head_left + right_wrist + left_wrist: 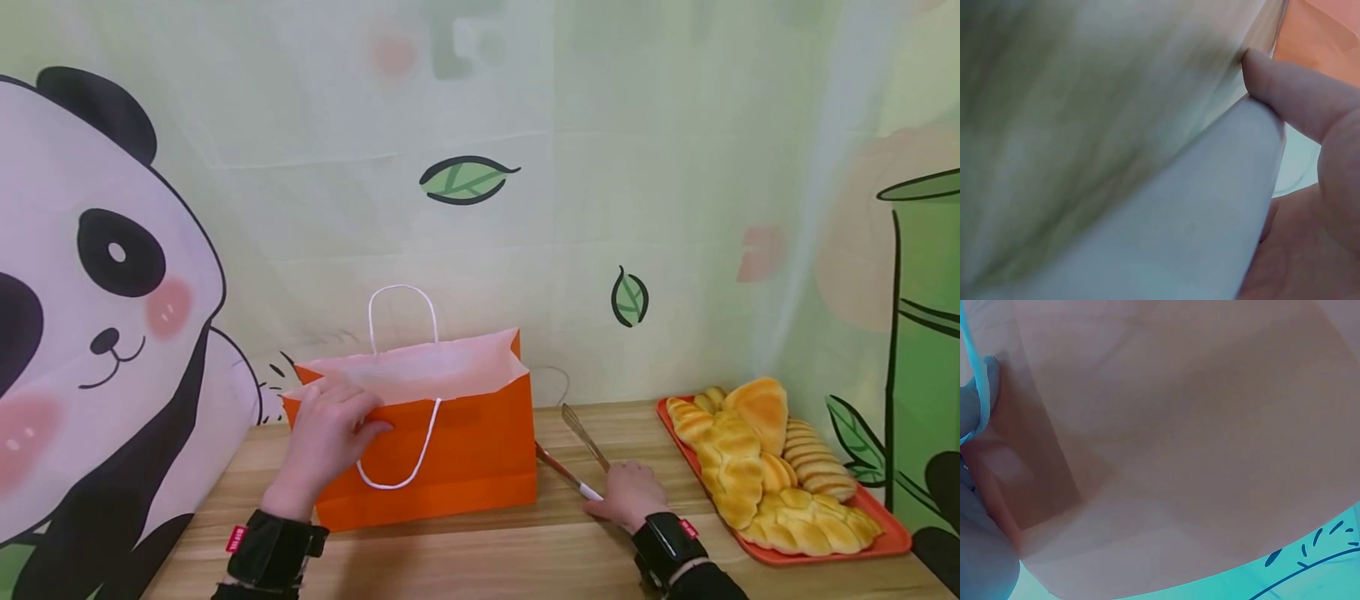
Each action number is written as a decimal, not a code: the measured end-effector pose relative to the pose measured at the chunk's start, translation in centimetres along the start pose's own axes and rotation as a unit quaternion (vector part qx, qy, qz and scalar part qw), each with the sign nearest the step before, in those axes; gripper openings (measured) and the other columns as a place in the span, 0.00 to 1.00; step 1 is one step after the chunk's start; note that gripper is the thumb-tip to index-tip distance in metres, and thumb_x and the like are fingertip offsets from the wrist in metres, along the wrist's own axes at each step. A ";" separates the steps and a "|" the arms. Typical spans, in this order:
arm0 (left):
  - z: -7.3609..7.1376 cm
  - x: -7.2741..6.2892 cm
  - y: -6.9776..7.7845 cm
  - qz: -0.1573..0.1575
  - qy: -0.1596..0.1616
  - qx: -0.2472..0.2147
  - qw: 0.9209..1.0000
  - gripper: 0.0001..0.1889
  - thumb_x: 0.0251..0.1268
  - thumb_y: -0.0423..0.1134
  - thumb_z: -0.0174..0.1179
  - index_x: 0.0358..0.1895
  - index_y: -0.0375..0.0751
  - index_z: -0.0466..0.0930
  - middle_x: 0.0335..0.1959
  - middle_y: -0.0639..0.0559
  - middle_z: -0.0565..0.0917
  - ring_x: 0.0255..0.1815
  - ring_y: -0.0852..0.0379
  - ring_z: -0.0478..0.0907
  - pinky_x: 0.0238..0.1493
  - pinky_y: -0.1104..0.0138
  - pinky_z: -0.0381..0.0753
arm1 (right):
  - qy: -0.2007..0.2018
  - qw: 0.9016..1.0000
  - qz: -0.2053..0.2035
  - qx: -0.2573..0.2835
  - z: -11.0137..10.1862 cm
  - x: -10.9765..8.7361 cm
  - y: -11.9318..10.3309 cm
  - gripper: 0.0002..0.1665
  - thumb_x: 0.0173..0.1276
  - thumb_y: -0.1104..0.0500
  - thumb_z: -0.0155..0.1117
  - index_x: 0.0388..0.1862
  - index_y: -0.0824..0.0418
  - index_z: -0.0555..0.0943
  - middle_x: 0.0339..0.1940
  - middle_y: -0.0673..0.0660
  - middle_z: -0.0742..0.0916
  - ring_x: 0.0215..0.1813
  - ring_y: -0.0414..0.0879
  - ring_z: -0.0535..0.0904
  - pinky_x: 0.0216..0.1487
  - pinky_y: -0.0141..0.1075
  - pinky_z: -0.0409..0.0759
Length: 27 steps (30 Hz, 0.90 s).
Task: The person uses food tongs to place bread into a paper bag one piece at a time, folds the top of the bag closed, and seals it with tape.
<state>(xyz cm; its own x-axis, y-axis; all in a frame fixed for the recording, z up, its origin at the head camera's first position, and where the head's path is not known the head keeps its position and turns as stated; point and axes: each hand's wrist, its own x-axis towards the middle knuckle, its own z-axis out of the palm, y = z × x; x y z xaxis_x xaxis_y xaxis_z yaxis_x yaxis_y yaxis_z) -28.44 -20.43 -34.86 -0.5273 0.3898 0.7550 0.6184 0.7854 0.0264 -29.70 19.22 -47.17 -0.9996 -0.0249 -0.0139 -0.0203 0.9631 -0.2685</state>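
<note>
An orange paper bag (pixel 450 454) with white cord handles and a pale inside stands upright on the wooden table, its mouth open. At its front left rim, my left hand (pixel 326 429) grips the paper; in the left wrist view the bag's inside (pixel 1179 437) fills most of the picture, with a fingertip beside the cord. Right of the bag, my right hand (pixel 633 496) holds a pair of metal tongs (pixel 588 437), whose two arms stand apart and point toward the bag. In the right wrist view my thumb (pixel 1297 94) presses on a shiny, blurred arm of the tongs.
To the right, a red tray (pixel 832 557) carries several breads (pixel 731 467), braided, ridged and wedge-shaped. Behind the wooden table (pixel 450 562) hangs a backdrop (pixel 525 275) printed with a panda, leaves and bamboo. Both wrists wear black straps.
</note>
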 end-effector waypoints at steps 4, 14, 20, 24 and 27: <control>0.0 0.1 0.0 -0.001 -0.002 0.000 1.000 0.16 0.36 0.35 0.82 0.28 0.44 0.84 0.23 0.55 0.81 0.32 0.53 0.74 0.47 0.52 0.65 | 0.007 1.000 -0.011 -0.003 -0.2 -0.1 0.1 0.32 0.52 0.39 0.77 0.29 0.65 0.76 0.32 0.61 0.78 0.39 0.56 0.74 0.41 0.49 0.75; 0.0 0.0 0.0 0.003 -0.001 0.001 1.000 0.16 0.36 0.34 0.82 0.28 0.45 0.83 0.22 0.57 0.80 0.30 0.54 0.72 0.46 0.53 0.65 | 0.041 0.999 -0.032 0.009 -0.6 -0.3 0.5 0.27 0.50 0.43 0.79 0.23 0.63 0.75 0.25 0.58 0.77 0.30 0.51 0.74 0.31 0.45 0.74; 0.0 0.1 0.0 0.006 -0.001 -0.001 1.000 0.15 0.37 0.35 0.82 0.28 0.45 0.83 0.23 0.56 0.80 0.31 0.54 0.73 0.46 0.53 0.65 | 0.042 0.998 -0.039 0.024 -0.7 0.0 1.2 0.24 0.50 0.48 0.78 0.23 0.63 0.75 0.25 0.57 0.77 0.30 0.51 0.74 0.32 0.45 0.75; 0.0 0.1 -0.1 0.002 -0.004 -0.004 1.000 0.15 0.38 0.34 0.82 0.28 0.45 0.84 0.23 0.56 0.81 0.31 0.53 0.74 0.46 0.53 0.65 | 0.031 0.999 -0.035 0.027 -0.8 0.1 1.6 0.23 0.51 0.50 0.78 0.25 0.65 0.76 0.27 0.58 0.77 0.32 0.51 0.73 0.34 0.46 0.76; 0.0 0.0 -0.1 0.001 -0.005 -0.004 1.000 0.15 0.38 0.34 0.82 0.28 0.46 0.84 0.24 0.56 0.81 0.32 0.53 0.74 0.46 0.53 0.65 | 0.029 0.999 -0.031 0.029 -0.9 0.1 1.7 0.24 0.50 0.50 0.78 0.26 0.66 0.76 0.29 0.59 0.77 0.33 0.52 0.73 0.36 0.47 0.77</control>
<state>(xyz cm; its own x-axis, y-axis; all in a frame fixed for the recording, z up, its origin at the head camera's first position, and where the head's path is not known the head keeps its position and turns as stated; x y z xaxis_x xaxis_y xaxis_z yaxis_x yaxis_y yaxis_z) -28.50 -20.51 -34.81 -0.5316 0.3963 0.7486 0.6242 0.7807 0.0300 -29.87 21.07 -46.79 -0.9959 -0.0674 0.0602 -0.0833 0.9427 -0.3232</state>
